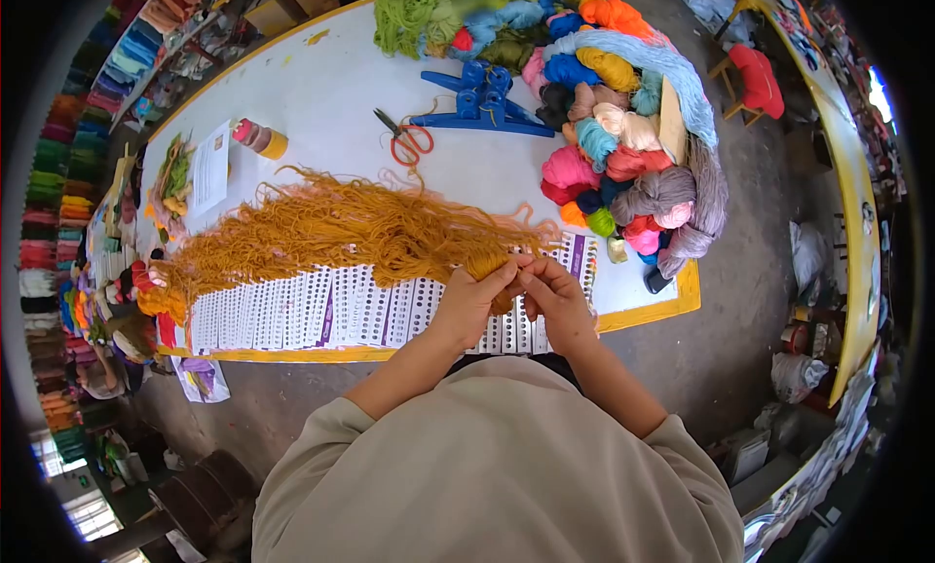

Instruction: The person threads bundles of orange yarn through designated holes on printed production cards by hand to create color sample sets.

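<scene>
Above the table's near edge my left hand [469, 305] is closed round a small golden-brown bundle of yarn [487, 262]. Close against it, my right hand [553, 295] has its thumb and fingertips pinched together at the bundle's right side, seemingly on a strand too fine to make out. A long loose heap of the same golden-brown yarn [331, 227] spreads leftward from my hands across the table. Under and in front of the heap lie white cards with rows of holes and purple strips [375, 305], partly covered by the yarn.
Orange-handled scissors [407, 144] and a blue plastic frame [477, 105] stand beyond the yarn on the white table [321, 86]. A bottle [260, 138] and a paper sheet [209, 168] are at left. Many coloured yarn balls [623, 139] pile up at right. Shelves of yarn line the left.
</scene>
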The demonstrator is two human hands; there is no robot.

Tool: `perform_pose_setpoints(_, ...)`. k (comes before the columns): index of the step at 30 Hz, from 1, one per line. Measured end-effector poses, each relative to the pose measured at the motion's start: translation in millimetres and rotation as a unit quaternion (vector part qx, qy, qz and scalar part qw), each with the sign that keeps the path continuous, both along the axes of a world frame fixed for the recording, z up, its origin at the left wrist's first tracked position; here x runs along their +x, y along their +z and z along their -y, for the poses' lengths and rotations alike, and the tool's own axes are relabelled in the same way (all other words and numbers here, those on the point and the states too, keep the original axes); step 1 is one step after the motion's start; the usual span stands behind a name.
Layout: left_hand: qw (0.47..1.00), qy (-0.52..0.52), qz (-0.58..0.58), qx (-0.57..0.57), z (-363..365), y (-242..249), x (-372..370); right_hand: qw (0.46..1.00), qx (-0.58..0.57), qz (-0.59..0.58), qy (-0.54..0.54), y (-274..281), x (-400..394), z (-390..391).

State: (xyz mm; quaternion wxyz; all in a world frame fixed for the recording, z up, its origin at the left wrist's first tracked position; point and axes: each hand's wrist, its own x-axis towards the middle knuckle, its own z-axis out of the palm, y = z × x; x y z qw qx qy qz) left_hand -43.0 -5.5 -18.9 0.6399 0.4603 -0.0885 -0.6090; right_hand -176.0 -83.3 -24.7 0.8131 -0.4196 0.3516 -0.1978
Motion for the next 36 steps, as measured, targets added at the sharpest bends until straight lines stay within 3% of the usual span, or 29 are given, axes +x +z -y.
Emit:
perform_pose_setpoints(27,0.999,-0.009,-0.021,0.043,11,3,-15,1.0,-0.028,0.011,0.0,-18,-20,9)
perform_pose_setpoints(36,0.999,0.015,-0.037,-0.026,18,8,-13,0.998,0.02,0.052,-0.021,-9,-24,16)
